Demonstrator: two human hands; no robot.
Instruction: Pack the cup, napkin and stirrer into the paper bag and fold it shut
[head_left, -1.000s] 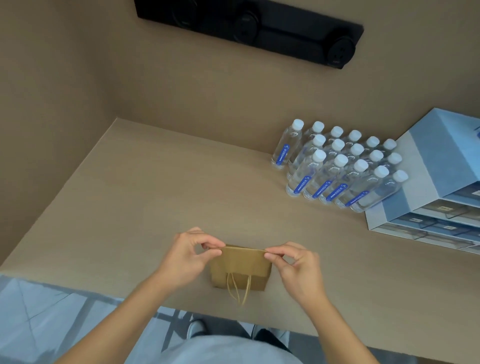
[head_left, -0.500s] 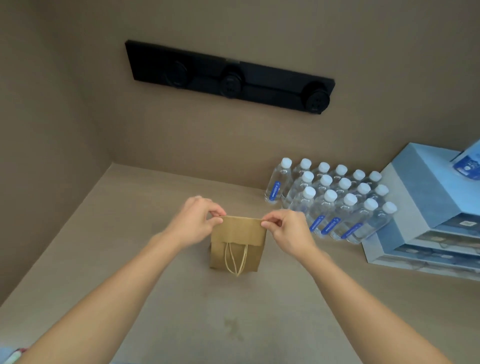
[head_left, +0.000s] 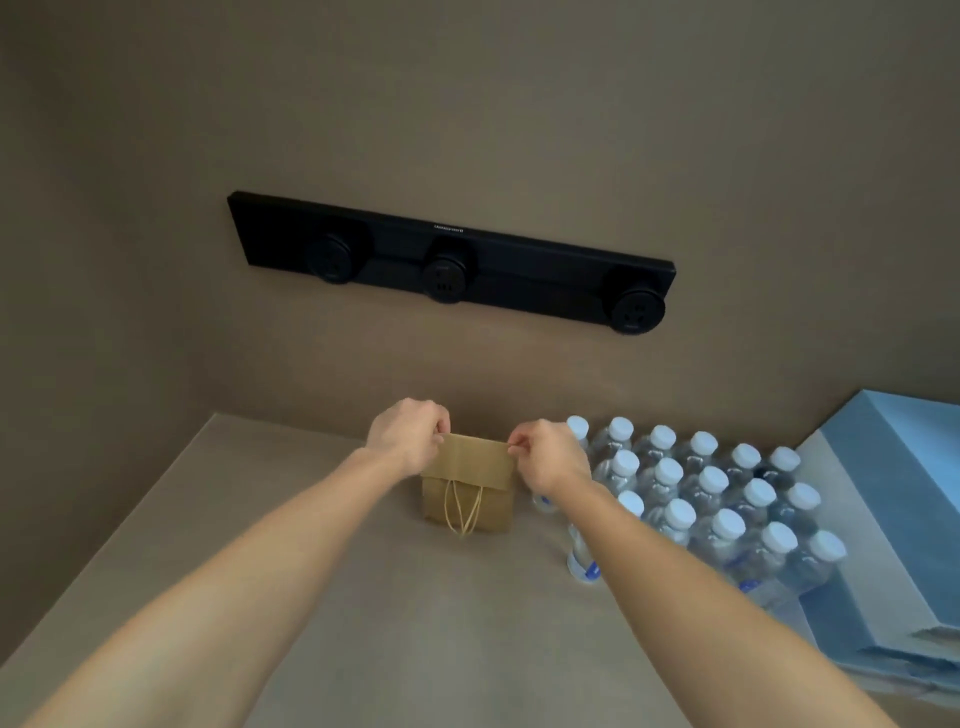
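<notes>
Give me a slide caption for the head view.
Both hands pinch the folded top of the bag beside bottles.

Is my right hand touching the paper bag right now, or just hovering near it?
Touching. In the head view, the right hand pinches the top right corner of the paper bag's folded flap between thumb and fingers, with no gap showing.

Between your hands, the paper bag (head_left: 467, 486) is matt brown kraft paper with a creased, folded-over top flap, and its handles (head_left: 462, 512) look like thin twisted paper cord. Your tabletop (head_left: 395, 613) reads as a smooth, matt beige laminate. To your right, the water bottles (head_left: 727, 514) are clear glossy plastic with matt white plastic caps. The stacked boxes (head_left: 893, 530) beside them look like smooth blue card. The socket strip (head_left: 452, 260) on the wall is matt black plastic.
</notes>
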